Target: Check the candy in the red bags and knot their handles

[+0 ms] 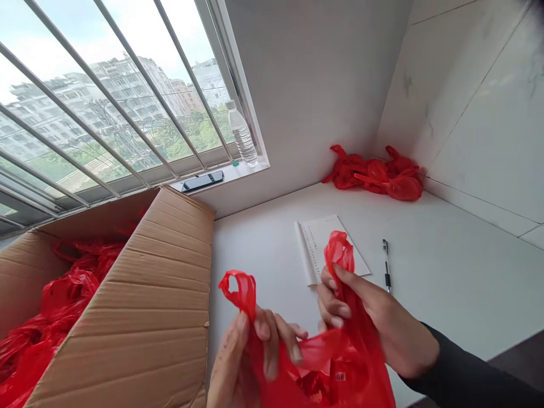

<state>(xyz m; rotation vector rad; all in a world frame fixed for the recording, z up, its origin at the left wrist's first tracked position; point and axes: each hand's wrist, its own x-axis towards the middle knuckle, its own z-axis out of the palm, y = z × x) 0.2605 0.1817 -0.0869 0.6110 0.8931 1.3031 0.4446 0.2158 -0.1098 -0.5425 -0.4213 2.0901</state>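
Observation:
A red plastic bag [365, 351] hangs between my two hands at the bottom of the view. My left hand [255, 345] pinches one of its handle loops, which sticks up above the fingers. The other loop is gripped by my right hand [361, 306], thumb laid over the plastic. The bag's mouth is partly open, and inside lie red packets, one with a small barcode label [340, 376]. What the packets contain I cannot make out. The lower part of the bag is cut off by the frame.
At left stands a cardboard box [140, 306] filled with red bags [72, 289]. Tied red bags [378, 173] lie in the table's far corner. An open notebook [329, 243] and a pen [386, 266] rest on the white table [459, 277]. The sill holds a phone [203, 181] and a water bottle [242, 136].

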